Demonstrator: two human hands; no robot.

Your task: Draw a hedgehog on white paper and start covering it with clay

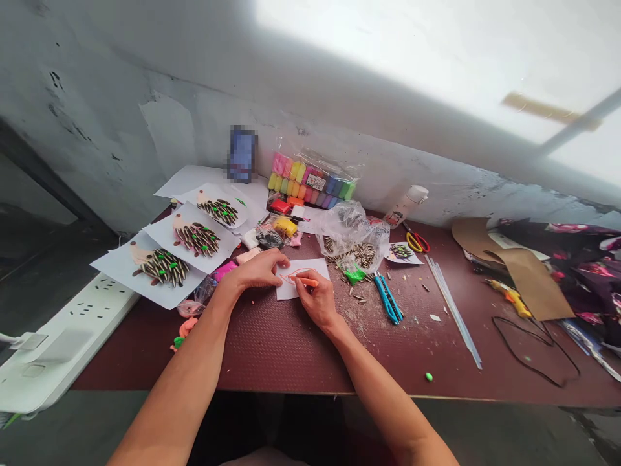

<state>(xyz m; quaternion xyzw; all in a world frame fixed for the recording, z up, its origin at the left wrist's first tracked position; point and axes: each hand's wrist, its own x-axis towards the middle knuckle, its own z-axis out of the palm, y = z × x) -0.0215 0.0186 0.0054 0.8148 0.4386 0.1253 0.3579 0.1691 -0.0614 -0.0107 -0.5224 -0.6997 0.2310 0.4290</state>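
A small white sheet (287, 291) lies on the dark red table, with an orange outline drawn on it. My right hand (317, 301) is closed round an orange pen (307, 281), its tip on the sheet. My left hand (262, 268) rests at the sheet's left edge, fingers slightly bent and apart, holding nothing. Beyond the sheet, to the right, sunflower seeds (356, 254) lie in a clear plastic bag with a bright green lump (354, 275) at its front. On the left are white sheets bearing hedgehog figures (162, 265) made with seeds and green dots.
A blue cutter (388, 299), scissors (418, 242), glue sticks (453, 310) and a yellow glue gun (512, 298) with its cable lie to the right. Coloured clay packs (310, 181) and a white bottle (405, 206) stand by the wall. A power strip (72, 343) is at the left.
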